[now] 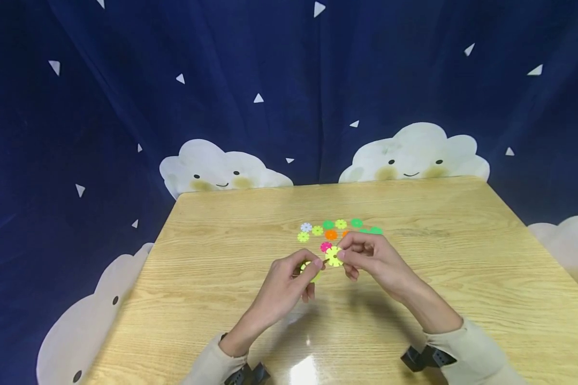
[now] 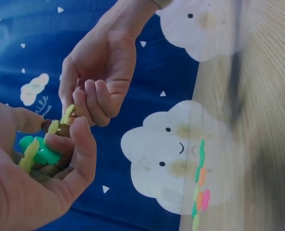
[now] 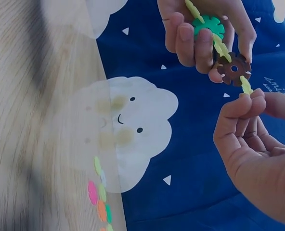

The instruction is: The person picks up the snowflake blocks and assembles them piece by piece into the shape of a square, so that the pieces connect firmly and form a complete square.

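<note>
My left hand (image 1: 285, 279) grips a short chain of notched plastic snowflake discs. In the right wrist view the chain has a yellow disc (image 3: 194, 10), a green disc (image 3: 211, 27), another yellow disc (image 3: 221, 47) and a brown disc (image 3: 238, 69) at its end. My right hand (image 1: 379, 263) pinches one more yellow disc (image 1: 334, 256) between thumb and fingers. This disc stands edge-on against the brown one and touches its rim; whether their slots are fully engaged I cannot tell. The left fingertips pinch the brown disc's edge.
Beyond my hands, loose discs lie on the wooden table (image 1: 212, 240): several green discs (image 1: 357, 222), yellow ones (image 1: 341, 224), orange ones (image 1: 331, 235), a pink disc (image 1: 325, 246) and a pale blue disc (image 1: 306, 227). A dark blue cloud-print curtain (image 1: 289, 80) hangs behind the table.
</note>
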Demonstrator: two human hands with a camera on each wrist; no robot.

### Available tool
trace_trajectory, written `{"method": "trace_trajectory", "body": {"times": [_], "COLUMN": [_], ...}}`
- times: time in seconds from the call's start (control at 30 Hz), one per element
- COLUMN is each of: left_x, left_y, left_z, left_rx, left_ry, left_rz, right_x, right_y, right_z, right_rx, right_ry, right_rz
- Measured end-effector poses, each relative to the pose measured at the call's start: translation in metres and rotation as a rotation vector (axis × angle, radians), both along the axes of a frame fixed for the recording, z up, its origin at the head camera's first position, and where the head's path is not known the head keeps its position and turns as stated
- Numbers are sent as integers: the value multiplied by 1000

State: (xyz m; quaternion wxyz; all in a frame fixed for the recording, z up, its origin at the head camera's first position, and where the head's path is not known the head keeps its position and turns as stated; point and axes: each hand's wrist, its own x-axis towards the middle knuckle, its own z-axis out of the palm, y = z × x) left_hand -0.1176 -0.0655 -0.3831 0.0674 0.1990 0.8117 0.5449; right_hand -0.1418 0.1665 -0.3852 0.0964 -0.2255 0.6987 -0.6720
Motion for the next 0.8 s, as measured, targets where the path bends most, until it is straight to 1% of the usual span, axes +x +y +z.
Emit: {"method": "trace_trajectory", "body": {"times": [0.17, 0.3, 0.47, 0.7, 0.8], "left_x": [0, 1, 2, 3, 4], "left_y": [2, 4, 6, 6, 6], "left_z": [0, -1, 1, 2, 2], "left_rx": [-12, -9, -4, 10, 10], "left_ry": [22, 19, 32, 72, 83], "left_rz": [30, 41, 53, 46, 46], "right_x": [2, 4, 4, 4, 4], "right_y": [-3, -3, -3, -4, -5], "right_z": [1, 3, 6, 10, 12], "right_rx": [6, 32, 54, 38, 28], "right_ry": [16, 36, 36, 51, 32], "right_rz": [-7, -21, -36, -17, -14]}}
